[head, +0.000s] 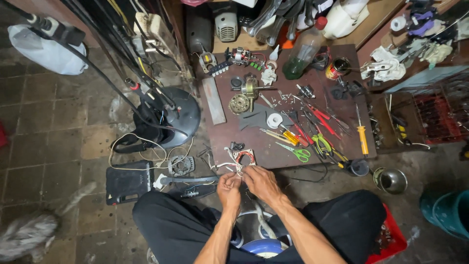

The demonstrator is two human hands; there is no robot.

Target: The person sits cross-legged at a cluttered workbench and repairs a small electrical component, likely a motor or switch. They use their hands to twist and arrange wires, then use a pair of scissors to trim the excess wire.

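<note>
My left hand [228, 188] and my right hand [262, 182] meet just below the near edge of a low brown work board [337, 68]. Both pinch the thin white wires [238, 168] that run from a small motor stator with copper windings [244, 156], which lies at the board's front edge. My fingers are closed around the wire ends. My knees in black trousers frame the hands on both sides.
Green-handled scissors [298, 154], red and yellow pliers and screwdrivers [317, 129], a yellow-handled soldering iron [362, 137], a tape roll [274, 120] and motor parts [244, 95] litter the board. A fan base [178, 115] with cables stands left, a steel bowl [391, 181] right.
</note>
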